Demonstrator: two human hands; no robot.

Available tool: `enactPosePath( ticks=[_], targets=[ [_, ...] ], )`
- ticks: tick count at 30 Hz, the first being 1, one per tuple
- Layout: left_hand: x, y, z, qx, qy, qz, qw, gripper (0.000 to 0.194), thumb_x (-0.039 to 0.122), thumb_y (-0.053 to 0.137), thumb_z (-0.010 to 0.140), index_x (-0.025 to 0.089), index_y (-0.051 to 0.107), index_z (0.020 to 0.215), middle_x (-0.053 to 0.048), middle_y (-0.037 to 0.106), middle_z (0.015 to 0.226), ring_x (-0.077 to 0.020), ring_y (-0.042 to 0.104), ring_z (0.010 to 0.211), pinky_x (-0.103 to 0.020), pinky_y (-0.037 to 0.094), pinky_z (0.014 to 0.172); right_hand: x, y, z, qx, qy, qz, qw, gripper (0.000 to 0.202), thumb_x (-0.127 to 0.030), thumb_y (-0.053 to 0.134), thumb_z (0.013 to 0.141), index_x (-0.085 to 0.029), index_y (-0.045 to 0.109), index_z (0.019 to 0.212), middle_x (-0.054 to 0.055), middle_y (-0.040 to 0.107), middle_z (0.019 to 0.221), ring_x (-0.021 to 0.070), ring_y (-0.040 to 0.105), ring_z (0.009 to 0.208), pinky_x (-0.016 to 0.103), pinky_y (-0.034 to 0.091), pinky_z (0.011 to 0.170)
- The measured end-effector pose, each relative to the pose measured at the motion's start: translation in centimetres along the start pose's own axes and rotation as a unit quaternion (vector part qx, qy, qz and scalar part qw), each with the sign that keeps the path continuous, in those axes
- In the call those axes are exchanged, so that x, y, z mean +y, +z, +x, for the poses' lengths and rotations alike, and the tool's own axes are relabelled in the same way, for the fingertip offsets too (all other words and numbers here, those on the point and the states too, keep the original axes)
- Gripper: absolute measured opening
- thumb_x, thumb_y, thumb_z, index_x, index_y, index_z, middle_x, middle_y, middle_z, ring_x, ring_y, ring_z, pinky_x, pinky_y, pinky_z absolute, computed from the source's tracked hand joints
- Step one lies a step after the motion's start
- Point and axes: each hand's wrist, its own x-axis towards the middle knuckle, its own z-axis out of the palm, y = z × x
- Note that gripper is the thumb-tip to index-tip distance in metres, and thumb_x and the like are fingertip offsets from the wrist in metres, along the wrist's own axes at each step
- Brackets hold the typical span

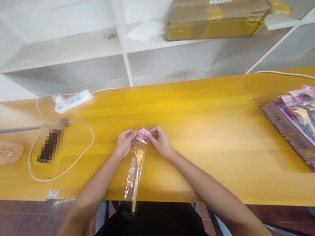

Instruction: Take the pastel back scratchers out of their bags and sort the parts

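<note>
A yellow back scratcher (136, 181) with a hand-shaped head lies inside a long clear plastic bag (130, 174), its handle end reaching past the table's front edge. At the bag's top is a small pink header card (144, 133). My left hand (125, 141) pinches the card's left side, fingers closed. From the other side, my right hand (160, 141) grips the card's right corner between thumb and fingers. The print on the card is too small to read.
At the right, a purple display box (294, 138) holds several bagged back scratchers. A white power strip (74, 101), a looped white cable (91, 144) and an orange package (3, 153) lie on the left. A taped carton (217, 19) sits on the white shelf behind the table.
</note>
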Motion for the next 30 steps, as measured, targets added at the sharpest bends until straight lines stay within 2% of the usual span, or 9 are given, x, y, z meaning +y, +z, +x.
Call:
enactPosePath(
  ticks=[6,9,15,20,24,27,30],
  targets=[
    [0.4,0.1,-0.1,-0.004,-0.02,-0.011,1.0,0.046,0.05,0.1,0.067,0.013,0.075,0.082,-0.009,0.08,0.086,-0.0202,0.077,0.079,-0.03,0.064,0.074,0.0,0.1,0.7,0.047,0.024,0.072,0.996,0.05,-0.061,0.087,0.078,-0.023,0.055,0.083,-0.001,0.067,0.081,0.0139,0.064,0.066,0.03,0.055,0.064],
    [0.2,0.0,0.0,-0.004,-0.027,-0.02,0.999,0.047,0.049,0.101,0.065,0.014,0.075,0.082,-0.008,0.08,0.086,-0.0189,0.077,0.079,-0.029,0.064,0.075,0.0,0.0,1.0,0.042,0.03,0.085,0.995,0.052,-0.059,0.092,0.071,-0.022,0.055,0.076,-0.002,0.065,0.076,0.0131,0.062,0.066,0.029,0.052,0.064],
    [0.1,-0.2,0.0,-0.011,-0.034,-0.03,0.999,0.044,0.046,0.101,0.067,0.014,0.074,0.081,-0.005,0.079,0.085,-0.0165,0.075,0.077,-0.028,0.064,0.076,0.2,-0.4,1.2,0.024,0.044,0.067,0.996,0.052,-0.058,0.092,0.071,-0.022,0.055,0.074,-0.002,0.065,0.068,0.0129,0.058,0.062,0.027,0.046,0.06],
    [0.1,-0.2,0.0,-0.015,-0.037,-0.035,0.999,0.043,0.045,0.101,0.067,0.014,0.075,0.081,-0.005,0.079,0.087,-0.0179,0.076,0.081,-0.029,0.064,0.079,0.2,-0.5,1.1,0.019,0.06,0.046,0.997,0.054,-0.061,0.092,0.069,-0.022,0.056,0.078,-0.005,0.06,0.063,0.0113,0.052,0.057,0.026,0.039,0.056],
    [0.0,-0.3,0.1,-0.011,-0.043,-0.038,0.998,0.043,0.044,0.101,0.066,0.014,0.074,0.081,-0.005,0.078,0.086,-0.0175,0.075,0.077,-0.03,0.064,0.077,0.0,-0.5,1.0,0.02,0.039,0.036,0.998,0.05,-0.06,0.09,0.074,-0.022,0.057,0.082,-0.004,0.06,0.068,0.0115,0.052,0.059,0.026,0.04,0.056],
    [0.1,-0.2,0.1,-0.009,-0.044,-0.039,0.998,0.042,0.043,0.101,0.067,0.014,0.073,0.081,-0.005,0.078,0.084,-0.0175,0.075,0.077,-0.03,0.064,0.079,-0.1,-0.5,1.0,0.007,0.015,0.017,1.0,0.047,-0.057,0.088,0.077,-0.023,0.065,0.1,-0.004,0.059,0.073,0.0126,0.051,0.062,0.026,0.041,0.058],
    [0.3,-0.2,0.0,-0.012,-0.046,-0.038,0.998,0.042,0.042,0.1,0.068,0.014,0.072,0.081,-0.005,0.077,0.084,-0.0178,0.075,0.077,-0.031,0.063,0.079,-0.2,-0.7,0.9,-0.022,-0.003,-0.034,0.999,0.043,-0.054,0.081,0.086,-0.024,0.07,0.114,-0.002,0.06,0.077,0.0136,0.049,0.064,0.028,0.042,0.06]
  ],
)
